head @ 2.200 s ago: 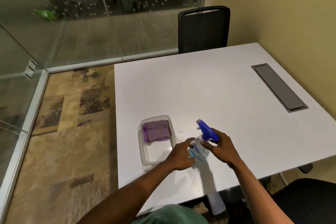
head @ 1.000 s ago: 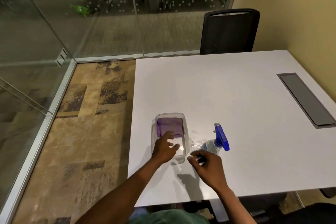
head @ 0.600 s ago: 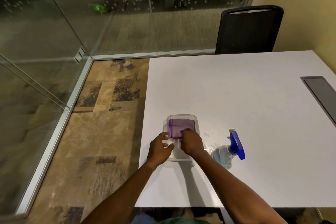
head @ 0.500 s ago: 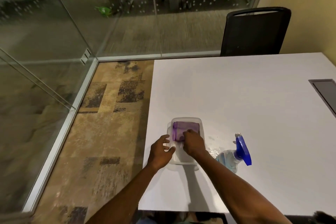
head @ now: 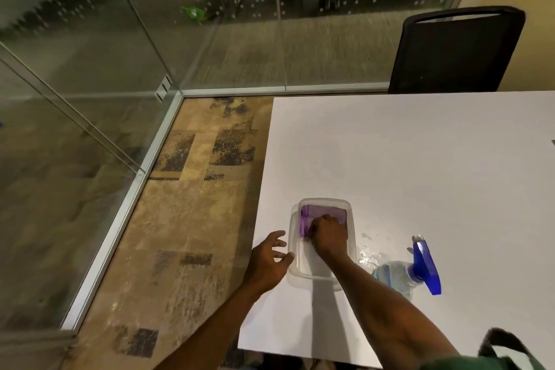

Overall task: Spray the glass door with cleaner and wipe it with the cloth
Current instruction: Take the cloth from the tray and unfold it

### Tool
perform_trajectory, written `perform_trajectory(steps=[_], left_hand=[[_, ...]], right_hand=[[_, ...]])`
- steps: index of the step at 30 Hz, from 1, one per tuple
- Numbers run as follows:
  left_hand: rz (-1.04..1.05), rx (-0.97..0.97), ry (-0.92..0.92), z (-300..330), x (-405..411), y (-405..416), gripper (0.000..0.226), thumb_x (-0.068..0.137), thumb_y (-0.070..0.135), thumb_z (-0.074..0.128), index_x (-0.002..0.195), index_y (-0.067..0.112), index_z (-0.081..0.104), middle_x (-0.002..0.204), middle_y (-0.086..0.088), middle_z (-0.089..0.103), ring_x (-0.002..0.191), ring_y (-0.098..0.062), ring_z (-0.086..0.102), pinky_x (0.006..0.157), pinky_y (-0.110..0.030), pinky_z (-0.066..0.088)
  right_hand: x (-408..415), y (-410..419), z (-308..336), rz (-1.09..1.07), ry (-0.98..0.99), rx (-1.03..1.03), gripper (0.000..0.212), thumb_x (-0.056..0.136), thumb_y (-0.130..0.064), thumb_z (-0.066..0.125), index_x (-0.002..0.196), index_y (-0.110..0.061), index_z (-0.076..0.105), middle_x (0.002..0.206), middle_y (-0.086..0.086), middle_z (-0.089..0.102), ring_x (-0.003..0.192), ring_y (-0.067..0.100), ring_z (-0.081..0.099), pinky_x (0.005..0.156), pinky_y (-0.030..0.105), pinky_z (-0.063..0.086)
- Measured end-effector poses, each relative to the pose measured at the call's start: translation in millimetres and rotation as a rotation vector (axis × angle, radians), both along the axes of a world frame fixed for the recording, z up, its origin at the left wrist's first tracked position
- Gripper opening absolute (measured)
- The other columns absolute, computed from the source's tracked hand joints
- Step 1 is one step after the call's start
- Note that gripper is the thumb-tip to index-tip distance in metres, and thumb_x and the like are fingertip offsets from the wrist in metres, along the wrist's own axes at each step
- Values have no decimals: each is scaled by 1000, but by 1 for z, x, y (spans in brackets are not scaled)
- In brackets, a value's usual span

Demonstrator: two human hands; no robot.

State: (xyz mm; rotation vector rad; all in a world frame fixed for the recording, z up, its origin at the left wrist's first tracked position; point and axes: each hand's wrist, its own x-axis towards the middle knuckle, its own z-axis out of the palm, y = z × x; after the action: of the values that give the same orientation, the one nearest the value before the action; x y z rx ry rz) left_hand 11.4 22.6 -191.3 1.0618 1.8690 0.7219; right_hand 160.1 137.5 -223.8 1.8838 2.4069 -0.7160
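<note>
A folded purple cloth [head: 319, 212] lies at the far end of a clear plastic tub [head: 352, 237] on the white table [head: 405, 165]. My right hand [head: 329, 237] is inside the tub with its fingers closed on the near edge of the cloth. My left hand [head: 268, 261] is open, its fingertips at the tub's left rim. A clear spray bottle with a blue trigger head [head: 420, 272] lies on its side to the right of the tub. The glass door and glass wall [head: 75, 78] stand to the left.
A black chair [head: 456, 51] stands at the table's far side. Water drops [head: 368, 252] sit on the table between tub and bottle. Patterned brown carpet [head: 186, 219] runs between the table and the glass. A metal floor rail [head: 120, 213] edges the glass.
My right hand let go of the spray bottle, which now lies on the table, and reached into the tub onto the cloth. My left hand shifted to the tub's left rim.
</note>
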Motion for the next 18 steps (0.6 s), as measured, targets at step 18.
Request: perform_trajectory(steps=[18], left_hand=[[64,221,-177,64,22,19,38,94,17,76,116,47,67,115,20,72,93,2,73,77,-9,56]], right_hand=[[29,-31,93,-325,886,-57,16,103,-35,62,104,-22,70,94,-12,75,89,9,72,82,31,55]])
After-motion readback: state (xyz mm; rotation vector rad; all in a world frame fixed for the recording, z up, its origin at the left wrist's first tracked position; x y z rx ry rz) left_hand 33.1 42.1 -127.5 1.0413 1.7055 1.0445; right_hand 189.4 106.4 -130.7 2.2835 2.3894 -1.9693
